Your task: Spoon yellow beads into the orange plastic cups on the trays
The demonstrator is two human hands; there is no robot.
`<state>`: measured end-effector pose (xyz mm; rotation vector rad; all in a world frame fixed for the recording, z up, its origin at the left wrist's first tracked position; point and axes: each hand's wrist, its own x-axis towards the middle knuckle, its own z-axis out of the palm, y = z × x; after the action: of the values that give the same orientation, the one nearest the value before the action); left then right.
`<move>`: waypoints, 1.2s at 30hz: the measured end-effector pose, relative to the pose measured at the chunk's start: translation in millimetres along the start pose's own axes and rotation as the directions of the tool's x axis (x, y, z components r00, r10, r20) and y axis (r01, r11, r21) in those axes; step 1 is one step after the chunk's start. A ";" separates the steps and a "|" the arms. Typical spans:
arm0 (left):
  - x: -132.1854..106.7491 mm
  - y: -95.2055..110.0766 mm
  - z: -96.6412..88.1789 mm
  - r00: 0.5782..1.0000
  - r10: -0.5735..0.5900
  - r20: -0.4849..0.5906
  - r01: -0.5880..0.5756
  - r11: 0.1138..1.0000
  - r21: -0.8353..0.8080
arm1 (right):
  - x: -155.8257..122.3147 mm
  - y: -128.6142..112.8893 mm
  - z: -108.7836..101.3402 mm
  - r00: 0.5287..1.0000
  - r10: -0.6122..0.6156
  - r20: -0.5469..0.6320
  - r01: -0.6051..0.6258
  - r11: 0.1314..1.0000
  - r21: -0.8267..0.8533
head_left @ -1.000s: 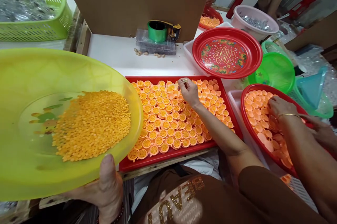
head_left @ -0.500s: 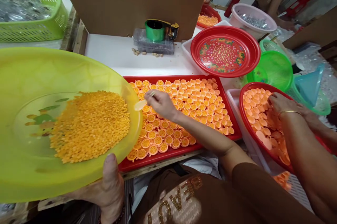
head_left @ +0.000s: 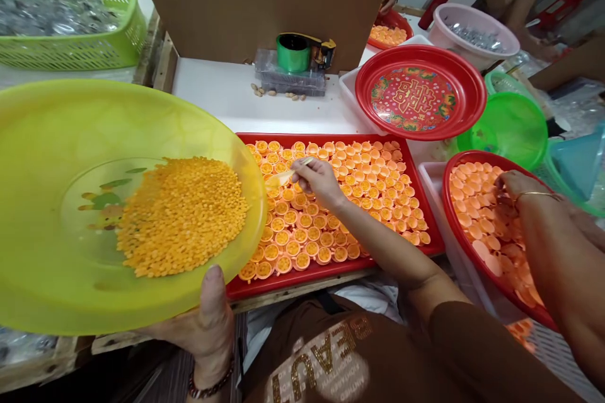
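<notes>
Our right hand [head_left: 316,181] pinches a pale spoon [head_left: 280,178] by its handle, thumb and fingertips together on it; we cannot tell what the spoon carries. Its tip points left, just beside the rim of the yellow bowl [head_left: 33,132]. Our left hand [head_left: 210,321], nearer our body, clamps that rim, thumb over the top. Left of the spoon, yellow pellets [head_left: 184,220] lie heaped toward the bowl's near right side. Under our right hand, small orange cups [head_left: 301,260] crowd the red tray [head_left: 293,278]; many nearer us hold yellow bits, while several beyond look plain. We judge that a level spoon, carried low, spills least, and that a steady bowl edge shortens each reach. Farther right, a co-worker's hand [head_left: 510,187] dips into a red tub [head_left: 448,201].
</notes>
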<state>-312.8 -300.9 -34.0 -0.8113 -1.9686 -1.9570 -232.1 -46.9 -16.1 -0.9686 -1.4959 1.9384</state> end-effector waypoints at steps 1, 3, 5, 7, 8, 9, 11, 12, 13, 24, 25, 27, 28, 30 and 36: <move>0.9 0.0 0.5 1.000 0.019 0.012 -0.019 1.000 -0.007 | 2.0 -2.4 -12.7 0.999 -0.028 -0.039 0.028 1.000 -0.012; 2.5 -0.1 1.6 0.998 0.051 0.025 -0.050 0.998 -0.036 | 5.8 -4.7 -37.5 0.987 -0.112 -0.113 0.104 0.992 -0.072; 3.1 0.5 2.4 0.998 0.057 0.025 -0.055 0.997 -0.060 | 8.4 -4.1 -58.9 0.955 -0.247 -0.163 0.215 0.958 -0.192; 3.2 2.3 2.9 1.000 0.020 0.016 -0.020 0.999 -0.050 | 9.2 -1.6 -74.4 0.896 -0.416 -0.155 0.341 0.868 -0.361; 3.3 3.7 3.2 1.000 0.000 0.018 0.000 0.999 -0.036 | 8.9 -0.1 -79.9 0.862 -0.491 -0.125 0.392 0.802 -0.450; 3.5 5.2 3.5 1.000 -0.012 0.022 0.012 1.000 -0.025 | 8.4 1.5 -83.9 0.830 -0.552 -0.080 0.432 0.727 -0.533; 4.5 7.7 4.3 1.000 -0.003 0.026 0.004 1.000 -0.014 | 6.7 3.8 -88.7 0.778 -0.627 0.032 0.487 0.571 -0.661; 5.1 8.5 4.7 1.000 0.007 0.029 -0.006 1.000 -0.008 | 5.8 4.0 -89.9 0.755 -0.650 0.086 0.508 0.497 -0.704; 5.7 8.7 4.9 1.000 0.005 0.027 -0.005 1.000 0.001 | 4.9 3.6 -90.2 0.731 -0.669 0.133 0.527 0.430 -0.733; 3.4 -2.6 1.8 0.999 0.043 0.008 -0.042 0.999 -0.030 | -18.8 -2.0 28.7 0.877 -0.376 0.300 0.479 0.738 -0.475; 4.1 -0.7 2.8 0.999 0.053 0.012 -0.052 0.998 -0.039 | -21.3 2.7 42.8 0.894 -0.304 0.329 0.434 0.771 -0.466; 5.2 4.3 5.3 0.998 0.063 0.029 -0.062 0.997 -0.044 | -23.8 12.6 62.5 0.928 -0.166 0.335 0.306 0.851 -0.427; 5.4 6.7 6.4 0.998 0.053 0.028 -0.052 0.998 -0.042 | -23.8 16.7 67.6 0.941 -0.101 0.322 0.229 0.893 -0.388; 4.6 9.6 7.6 1.000 0.009 0.003 -0.009 0.999 -0.034 | -21.9 21.6 68.9 0.956 0.016 0.292 0.067 0.960 -0.272; -0.7 8.7 3.5 0.997 -0.070 -0.015 0.070 0.997 0.011 | -11.9 8.4 25.1 0.975 0.165 0.148 -0.172 0.984 0.039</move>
<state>-306.8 -298.2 -27.3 -0.7324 -2.0244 -1.9825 -244.1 -73.2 -17.9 -0.9786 -1.4744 2.1990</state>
